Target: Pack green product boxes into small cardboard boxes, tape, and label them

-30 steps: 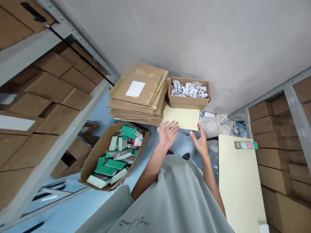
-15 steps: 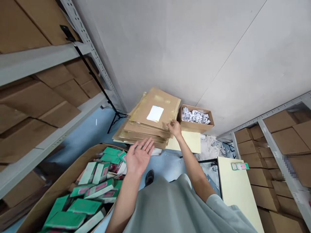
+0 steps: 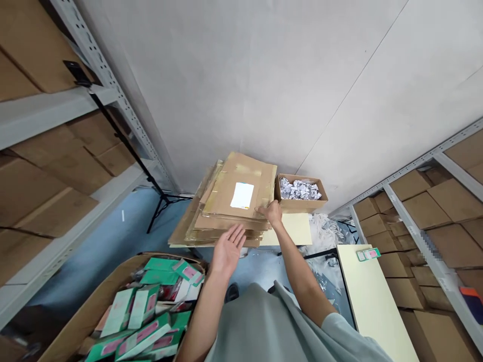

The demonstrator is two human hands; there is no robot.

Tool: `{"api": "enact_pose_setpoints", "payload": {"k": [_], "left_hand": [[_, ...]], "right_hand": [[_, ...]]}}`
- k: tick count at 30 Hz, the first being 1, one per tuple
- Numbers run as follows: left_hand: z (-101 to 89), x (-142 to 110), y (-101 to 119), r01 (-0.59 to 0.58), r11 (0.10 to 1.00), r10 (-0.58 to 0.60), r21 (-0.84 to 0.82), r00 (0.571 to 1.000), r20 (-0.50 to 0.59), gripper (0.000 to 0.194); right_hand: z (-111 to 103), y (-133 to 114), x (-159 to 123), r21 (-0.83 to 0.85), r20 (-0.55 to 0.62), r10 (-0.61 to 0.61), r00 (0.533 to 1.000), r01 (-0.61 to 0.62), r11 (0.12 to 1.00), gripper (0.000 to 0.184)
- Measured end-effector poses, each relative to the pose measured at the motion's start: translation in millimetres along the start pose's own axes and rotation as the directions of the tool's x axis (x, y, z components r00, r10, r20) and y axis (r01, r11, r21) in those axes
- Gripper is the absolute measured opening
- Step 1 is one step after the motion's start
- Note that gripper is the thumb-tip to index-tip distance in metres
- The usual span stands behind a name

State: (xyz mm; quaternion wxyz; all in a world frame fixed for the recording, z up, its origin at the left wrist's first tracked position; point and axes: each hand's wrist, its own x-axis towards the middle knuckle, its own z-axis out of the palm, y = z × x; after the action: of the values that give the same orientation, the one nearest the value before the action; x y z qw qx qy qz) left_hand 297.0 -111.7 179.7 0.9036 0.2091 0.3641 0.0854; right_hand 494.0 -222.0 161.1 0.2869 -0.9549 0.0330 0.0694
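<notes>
Evidently the cardboard (image 3: 222, 201) was the thing being handled: a flat, uneven stack on the counter (image 3: 290, 229) by the wall (image 3: 241, 90), with a white label (image 3: 242, 195) on the top sheet. Right hand (image 3: 272, 212) at the stack's right front corner, fingers curled, touching the edge; could not tell whether it gripped. Left hand (image 3: 226, 254) spread wide, palm up, holding nothing, just before the stack's front edge; contact unclear.

Right of the stack, just beside it: a small carton (image 3: 302, 205) of crumpled white pieces (image 3: 299, 190). Lower left, near the left forearm: a large open carton (image 3: 90, 311) heaped with green boxes (image 3: 143, 301), several tilted. Second counter (image 3: 373, 296) ran along the right, one green-and-pink box (image 3: 368, 254) lying near its far end. White material (image 3: 325, 231) was piled between the two counters. Tripod (image 3: 118, 134) stood to the left, near the shelf (image 3: 49, 108); boxed shelving lined both sides.
</notes>
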Motion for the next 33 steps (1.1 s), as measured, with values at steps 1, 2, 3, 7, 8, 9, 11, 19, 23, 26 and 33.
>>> {"api": "enact_pose_setpoints", "payload": {"k": [1, 2, 3, 7, 8, 9, 11, 19, 23, 26, 33], "left_hand": [[-0.6, 3, 0, -0.015, 1.0, 0.014, 0.017, 1.0, 0.005, 0.025], [-1.4, 7, -1, -0.027, 0.999, 0.027, 0.034, 1.0, 0.01, 0.025], [-2.1, 9, -1, -0.035, 0.998, 0.035, 0.047, 0.999, 0.01, 0.025], [-2.0, 17, 0, -0.012, 0.998, 0.016, 0.069, 0.999, -0.045, 0.023], [-1.3, 19, -1, 0.003, 0.998, 0.001, 0.069, 0.998, -0.068, 0.02], [-0.5, 20, -2, 0.02, 0.997, -0.014, 0.068, 0.996, -0.088, 0.017], [0.9, 22, -6, 0.045, 0.997, -0.037, 0.067, 0.992, -0.12, 0.013], [18.7, 14, -48, -0.074, 0.991, 0.086, 0.111, 0.991, -0.107, 0.017], [50.8, 2, -77, -0.188, 0.967, 0.185, 0.172, 0.982, 0.03, 0.022], [82.4, -4, -103, -0.226, 0.94, 0.183, 0.254, 0.966, 0.182, 0.036], [157.2, -18, -205, -0.147, 0.847, -0.095, 0.511, 0.904, 0.418, 0.056]], "right_hand": [[0, 0, -4, 0.01, -0.022, -0.021, 1.0, 0.021, 1.0, 0.058], [0, 0, -8, 0.019, -0.037, -0.044, 0.998, 0.044, 0.999, 0.055], [0, 0, -13, 0.026, -0.042, -0.064, 0.997, 0.065, 0.998, 0.051], [-6, 6, -31, 0.027, 0.003, -0.118, 0.993, 0.118, 0.993, 0.027], [-8, 8, -35, 0.017, 0.014, -0.129, 0.992, 0.129, 0.991, 0.022], [-11, 10, -39, 0.005, 0.02, -0.14, 0.99, 0.14, 0.99, 0.02], [-17, 16, -48, 0.002, 0.014, -0.166, 0.986, 0.166, 0.986, 0.017], [-46, 74, -107, 0.594, -0.137, -0.202, 0.97, 0.244, 0.766, 0.03], [-61, 131, -134, 0.759, -0.049, -0.098, 0.994, 0.101, 0.643, 0.044], [-80, 181, -144, 0.76, -0.019, -0.007, 1.0, 0.019, 0.65, 0.049], [-193, 338, -153, 0.565, -0.534, 0.308, 0.787, 0.062, 0.823, 0.057]]}}
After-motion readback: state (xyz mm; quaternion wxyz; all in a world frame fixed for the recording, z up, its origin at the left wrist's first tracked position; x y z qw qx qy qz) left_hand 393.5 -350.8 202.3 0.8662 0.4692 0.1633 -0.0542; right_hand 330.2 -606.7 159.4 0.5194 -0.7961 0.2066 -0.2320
